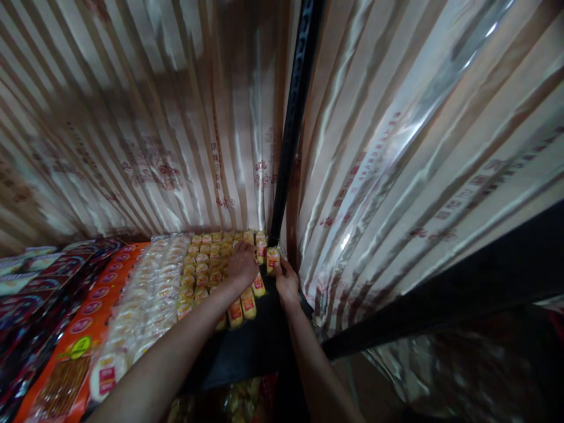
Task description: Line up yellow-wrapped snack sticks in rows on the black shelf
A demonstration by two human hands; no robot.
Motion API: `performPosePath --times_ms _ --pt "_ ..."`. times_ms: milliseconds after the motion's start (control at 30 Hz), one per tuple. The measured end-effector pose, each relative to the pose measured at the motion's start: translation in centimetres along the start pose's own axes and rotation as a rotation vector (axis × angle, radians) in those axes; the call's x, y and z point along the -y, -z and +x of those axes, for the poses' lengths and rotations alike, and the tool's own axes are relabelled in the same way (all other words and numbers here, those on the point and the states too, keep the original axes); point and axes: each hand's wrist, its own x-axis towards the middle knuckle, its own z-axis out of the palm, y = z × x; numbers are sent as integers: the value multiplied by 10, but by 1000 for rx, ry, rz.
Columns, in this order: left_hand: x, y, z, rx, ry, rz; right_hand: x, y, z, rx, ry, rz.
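Note:
Small yellow wrapped snack packs (pixel 201 267) with red labels stand in tight rows on a black shelf (pixel 247 349). My left hand (pixel 243 265) lies over the right part of these rows, fingers bent down; its fingertips and whatever they hold are hidden. In the back corner, beside the black post, my right hand (pixel 287 283) grips one yellow snack pack (pixel 272 258) between thumb and fingers. Between my hands another pack (pixel 261 251) stands upright. Closer to me, a few packs (pixel 249 302) form the uneven front end of the rows.
A black slotted post (pixel 293 117) rises at the corner, with pale printed sheeting (pixel 167 117) behind and to the right. Left of the yellow packs lie clear-wrapped round snacks (pixel 145 288), an orange bag (pixel 66 364) and dark packets (pixel 35 299). A black beam (pixel 440 288) crosses at right.

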Motion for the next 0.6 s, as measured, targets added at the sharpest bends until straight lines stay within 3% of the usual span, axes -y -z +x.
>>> performPosePath --times_ms 300,600 --pt "15 -6 30 15 -52 152 5 -19 8 51 11 -2" --pt "30 -12 47 22 -103 132 -5 -31 11 8 83 -210"
